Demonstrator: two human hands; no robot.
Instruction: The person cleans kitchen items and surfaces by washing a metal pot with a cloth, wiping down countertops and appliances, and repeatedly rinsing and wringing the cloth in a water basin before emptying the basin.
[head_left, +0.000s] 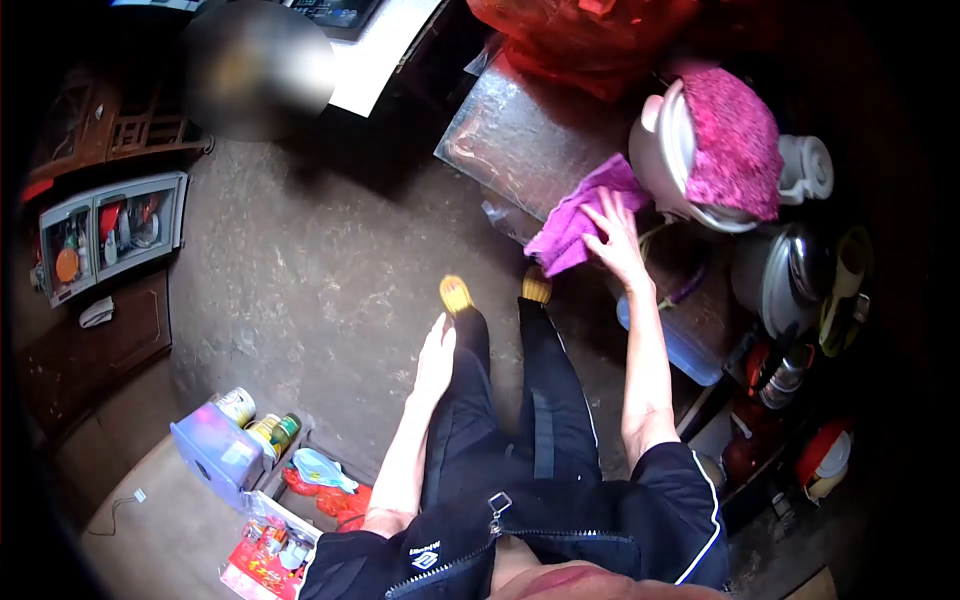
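A purple cloth point(572, 232) lies spread over the near edge of a low table with a shiny, clear-covered top point(510, 125). On the cloth's right part rests my right hand point(615, 235), its fingers spread. My left hand point(436, 360) hangs near my left knee, fingers stretched out and nothing seen in it. Just right of the cloth stands a pale pot point(655, 160) with a bright pink textured cloth point(735, 145) draped over it.
A red plastic bag point(590, 40) is at the top. More pots point(775, 275) and a blue-rimmed clear bin point(680, 345) stand on the right. Lower left are a purple storage box point(215, 450) and cans. A glass-fronted cabinet point(115, 235) stands left.
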